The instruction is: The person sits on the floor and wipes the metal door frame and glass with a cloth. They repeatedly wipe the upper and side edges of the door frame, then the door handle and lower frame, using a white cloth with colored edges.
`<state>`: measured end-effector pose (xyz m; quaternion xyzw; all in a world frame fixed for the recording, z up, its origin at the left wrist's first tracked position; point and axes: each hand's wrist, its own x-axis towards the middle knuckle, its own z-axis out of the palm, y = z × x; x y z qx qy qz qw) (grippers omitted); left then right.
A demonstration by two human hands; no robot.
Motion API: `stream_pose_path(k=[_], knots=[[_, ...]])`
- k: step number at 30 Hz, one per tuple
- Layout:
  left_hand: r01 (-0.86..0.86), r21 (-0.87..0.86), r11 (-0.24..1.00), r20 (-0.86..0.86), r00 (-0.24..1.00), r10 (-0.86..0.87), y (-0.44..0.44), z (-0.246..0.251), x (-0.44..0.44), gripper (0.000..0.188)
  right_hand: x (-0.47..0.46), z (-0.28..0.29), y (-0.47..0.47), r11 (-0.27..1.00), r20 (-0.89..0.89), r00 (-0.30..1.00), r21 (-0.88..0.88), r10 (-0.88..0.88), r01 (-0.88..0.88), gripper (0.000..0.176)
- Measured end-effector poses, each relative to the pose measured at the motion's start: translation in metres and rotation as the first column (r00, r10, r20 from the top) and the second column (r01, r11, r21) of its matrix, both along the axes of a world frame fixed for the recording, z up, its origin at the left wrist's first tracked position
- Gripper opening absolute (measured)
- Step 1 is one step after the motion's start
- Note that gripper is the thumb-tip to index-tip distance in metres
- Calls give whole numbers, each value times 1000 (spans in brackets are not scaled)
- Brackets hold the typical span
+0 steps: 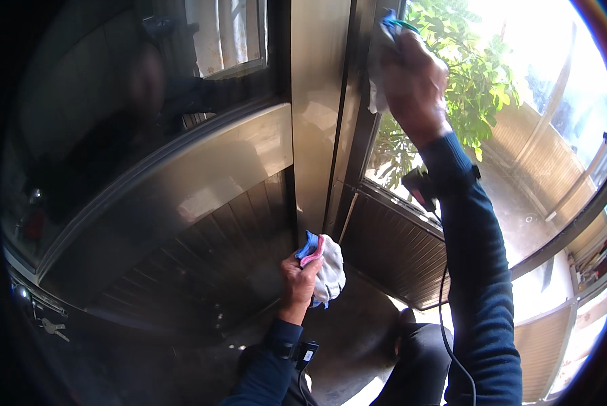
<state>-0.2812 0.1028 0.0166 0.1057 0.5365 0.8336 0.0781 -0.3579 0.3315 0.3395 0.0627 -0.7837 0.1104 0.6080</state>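
Observation:
My left hand (297, 284) grips a bundled white cloth (331, 269) with blue and pink edging, held low in front of the metal door post (316, 152). Higher up, at the right, my raised right hand (419, 83) is closed around another whitish cloth (378, 96), whose blue and green edge sticks out above the fingers. That cloth overlaps the dark window frame (366, 137) beside the bright glass; whether it presses on the frame I cannot tell. The right hand is slightly blurred.
To the left stands a door with a dark reflective pane (105, 101), a metal rail (232, 157) and a grooved lower panel (222, 243). Keys (54, 327) hang near its edge. Another grooved panel (389, 243) is under the window. Leafy branches (478, 76) show beyond the glass. Cables trail from both wrists.

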Motion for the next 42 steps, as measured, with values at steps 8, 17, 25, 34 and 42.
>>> stream_pose_path(k=[8, 17, 25, 34, 42], knots=[[61, -94, 994, 18, 998, -59, -1, -1, 2, 20, -23, -37, -11, 977, 141, 978, 170, -155, 130, 14], [45, -69, 997, 29, 999, -43, 2, 0, 5, 18, -20, -26, -7, 996, 184, 981, -79, 60, -47, 17], [15, -22, 1000, 31, 999, -14, 3, -13, 0, 16, 31, -67, 12, 963, 625, 771, -261, 121, 61, 17], [7, -30, 1000, 54, 999, -5, -1, -2, -4, 19, 6, -8, 6, 971, 284, 953, -238, 103, -34, 15], [46, -37, 998, 80, 996, -43, -4, -3, -3, 21, 8, -59, 3, 977, 664, 744, -201, 82, 71, 14]])
